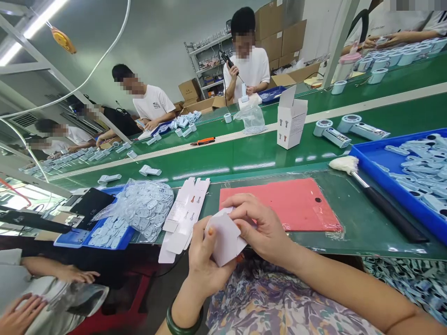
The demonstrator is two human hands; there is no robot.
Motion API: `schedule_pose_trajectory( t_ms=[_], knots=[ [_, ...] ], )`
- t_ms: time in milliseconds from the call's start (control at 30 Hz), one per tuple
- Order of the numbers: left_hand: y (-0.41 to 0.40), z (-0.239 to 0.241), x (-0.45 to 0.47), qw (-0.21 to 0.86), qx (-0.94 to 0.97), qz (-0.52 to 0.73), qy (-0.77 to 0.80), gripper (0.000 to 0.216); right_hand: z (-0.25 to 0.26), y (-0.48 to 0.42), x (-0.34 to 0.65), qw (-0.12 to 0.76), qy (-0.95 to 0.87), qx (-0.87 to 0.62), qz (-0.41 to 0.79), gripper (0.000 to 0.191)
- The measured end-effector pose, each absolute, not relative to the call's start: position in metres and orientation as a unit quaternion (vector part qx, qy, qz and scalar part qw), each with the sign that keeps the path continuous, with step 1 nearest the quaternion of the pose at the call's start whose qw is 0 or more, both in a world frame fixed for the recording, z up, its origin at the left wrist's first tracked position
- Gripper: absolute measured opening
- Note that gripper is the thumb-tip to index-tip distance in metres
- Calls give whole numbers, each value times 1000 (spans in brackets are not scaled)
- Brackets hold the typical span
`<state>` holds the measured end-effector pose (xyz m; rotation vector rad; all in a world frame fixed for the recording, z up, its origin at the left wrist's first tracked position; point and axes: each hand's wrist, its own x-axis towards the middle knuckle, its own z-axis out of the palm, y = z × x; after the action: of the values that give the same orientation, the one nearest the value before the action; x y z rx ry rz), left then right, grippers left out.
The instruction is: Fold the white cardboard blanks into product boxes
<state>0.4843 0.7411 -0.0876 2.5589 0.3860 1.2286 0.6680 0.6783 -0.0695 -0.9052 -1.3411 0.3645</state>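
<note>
A small white cardboard box is between my two hands, close to my body at the bench edge. My left hand wraps round its near side, the thumb lying on a white face. At the box's upper end, the bent fingers of my right hand grip the flaps. The box's far side is hidden by my fingers. Beyond my hands a red mat lies on the bench. Flat unfolded cartons rest just left of my hands, and a folded box stands upright with its top flap raised.
A blue tray of pale-blue parts and a black-handled hammer lie at right. Left are a bag of pale-blue pieces and a blue bin. The green conveyor carries several pale-blue devices. Co-workers sit opposite; another person's hands show lower left.
</note>
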Motion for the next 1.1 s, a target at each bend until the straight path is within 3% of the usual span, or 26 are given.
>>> schedule_pose_trajectory(
  t_ms=[200, 333, 467, 633, 733, 833, 1100],
  knots=[
    [748, -57, 496, 95, 883, 450, 99, 94, -46, 678, 662, 650, -623, -420, 110, 14],
    [753, -35, 506, 61, 826, 552, 99, 76, -21, 678, 672, 650, -669, -313, 178, 54],
    [749, -31, 518, 169, 753, 627, 108, 67, -18, 689, 688, 603, -739, -266, 139, 97],
    [739, -40, 522, 528, 660, 528, 82, 42, -38, 698, 704, 571, -756, -318, -7, 96],
    [734, -44, 527, 657, 549, 494, 148, 29, -46, 692, 709, 528, -770, -353, -64, 91],
    [731, -50, 537, 695, 514, 474, 166, 40, -51, 684, 710, 504, -770, -385, -63, 88],
    [735, -68, 554, 649, 573, 470, 174, 25, -57, 676, 711, 482, -758, -431, -86, 93]
  ],
)
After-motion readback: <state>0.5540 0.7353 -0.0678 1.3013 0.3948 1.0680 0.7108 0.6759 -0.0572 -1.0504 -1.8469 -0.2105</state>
